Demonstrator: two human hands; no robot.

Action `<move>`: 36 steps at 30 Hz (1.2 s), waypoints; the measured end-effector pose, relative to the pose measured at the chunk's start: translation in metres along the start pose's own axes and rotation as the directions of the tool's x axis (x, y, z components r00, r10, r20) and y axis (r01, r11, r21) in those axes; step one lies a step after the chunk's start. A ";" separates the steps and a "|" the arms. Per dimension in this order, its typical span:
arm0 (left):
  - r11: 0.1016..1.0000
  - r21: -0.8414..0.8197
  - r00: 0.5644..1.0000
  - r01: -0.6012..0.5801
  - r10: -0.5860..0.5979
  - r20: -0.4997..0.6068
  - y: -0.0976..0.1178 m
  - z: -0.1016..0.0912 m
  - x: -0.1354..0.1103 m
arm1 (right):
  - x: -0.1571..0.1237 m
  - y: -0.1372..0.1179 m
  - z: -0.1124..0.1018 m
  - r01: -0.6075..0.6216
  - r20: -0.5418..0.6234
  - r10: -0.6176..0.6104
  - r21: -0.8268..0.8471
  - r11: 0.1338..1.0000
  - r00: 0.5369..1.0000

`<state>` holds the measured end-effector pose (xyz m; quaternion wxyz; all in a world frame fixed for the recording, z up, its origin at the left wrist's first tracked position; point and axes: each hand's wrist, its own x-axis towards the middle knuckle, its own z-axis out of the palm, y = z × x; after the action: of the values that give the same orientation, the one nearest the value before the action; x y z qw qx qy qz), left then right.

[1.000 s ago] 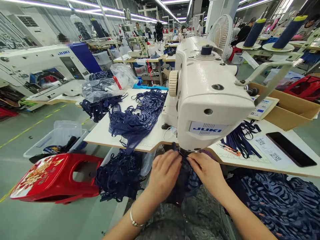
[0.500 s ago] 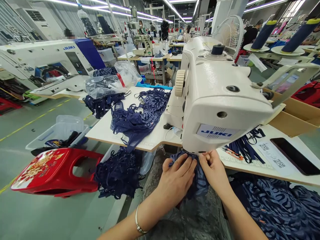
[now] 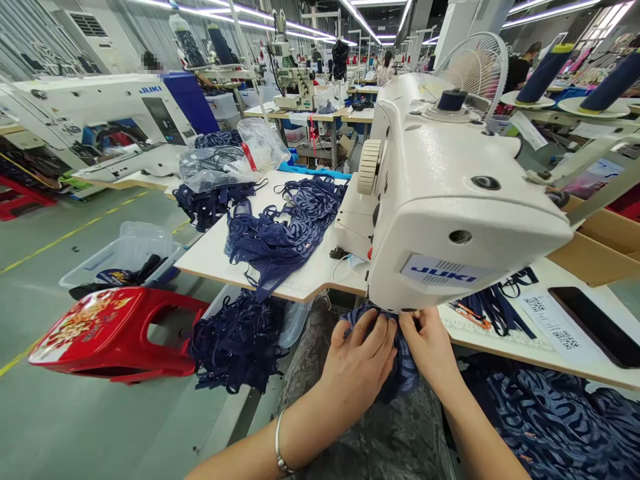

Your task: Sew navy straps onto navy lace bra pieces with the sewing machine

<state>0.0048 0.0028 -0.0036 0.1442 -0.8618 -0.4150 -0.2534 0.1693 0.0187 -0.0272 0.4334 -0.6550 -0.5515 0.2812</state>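
A navy patterned garment (image 3: 406, 373) hangs in folds below the head of a white sewing machine (image 3: 450, 193). My left hand (image 3: 361, 353) lies over its left side, fingers bent and pressed into the gathered cloth. Close beside it, my right hand (image 3: 426, 339) pinches the garment's edge between thumb and fingers, right under the machine head. The needle and presser foot are hidden behind the head.
Left of the machine, a pile of navy strappy garments (image 3: 290, 233) covers part of the tabletop. More hang below, near a red stool (image 3: 115, 333). At right are a phone (image 3: 597, 327), orange-handled snips (image 3: 473, 316), a cardboard box (image 3: 605, 240) and a heap of patterned fabric (image 3: 560, 413).
The view has turned slightly left, so the machine sits further right in it. My left fingers are a little more bent; both hands keep their hold on the garment.
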 end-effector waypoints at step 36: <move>0.998 -0.028 0.996 -0.048 0.050 0.080 0.009 0.005 -0.006 | -0.019 0.056 -0.112 -0.230 0.136 0.198 0.292 0.928 0.971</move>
<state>0.0105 -0.0047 -0.0116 0.1225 -0.8830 -0.3959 -0.2204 0.2863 -0.0293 -0.0266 0.4667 -0.6207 -0.4484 0.4425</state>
